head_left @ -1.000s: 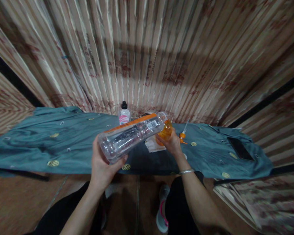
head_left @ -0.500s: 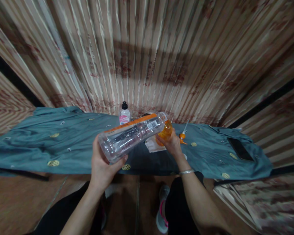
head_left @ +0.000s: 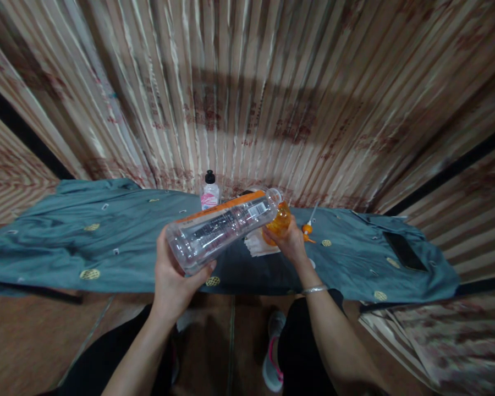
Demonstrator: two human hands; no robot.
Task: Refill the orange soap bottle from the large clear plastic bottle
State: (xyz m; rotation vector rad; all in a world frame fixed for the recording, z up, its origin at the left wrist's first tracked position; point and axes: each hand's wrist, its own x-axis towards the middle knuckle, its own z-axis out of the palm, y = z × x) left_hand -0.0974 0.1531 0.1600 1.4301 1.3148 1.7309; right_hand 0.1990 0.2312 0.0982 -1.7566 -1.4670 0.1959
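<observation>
My left hand [head_left: 175, 280] is closed round the base of a large clear plastic bottle [head_left: 226, 228] with an orange label. The bottle is tilted, its mouth pointing right and a little up in the picture, at the top of a smaller amber bottle [head_left: 279, 220]. My right hand [head_left: 291, 239] grips that amber bottle; its fingers hide part of it. Whether liquid is flowing between the two mouths I cannot tell. A white tissue or cloth [head_left: 260, 245] lies beneath. Right of my right hand rests an orange pump top [head_left: 307, 228] with a pale tube.
A green patterned cloth [head_left: 140, 231] covers the narrow table. At its back stands a clear bottle with a pink label and black cap [head_left: 210, 192]. A dark phone [head_left: 404, 252] lies at the right. Pleated curtains [head_left: 247, 99] hang close behind, with black poles at both sides.
Almost nothing differs. The clear bottle and both hands keep the same places and tilt, with only a very slight shift.
</observation>
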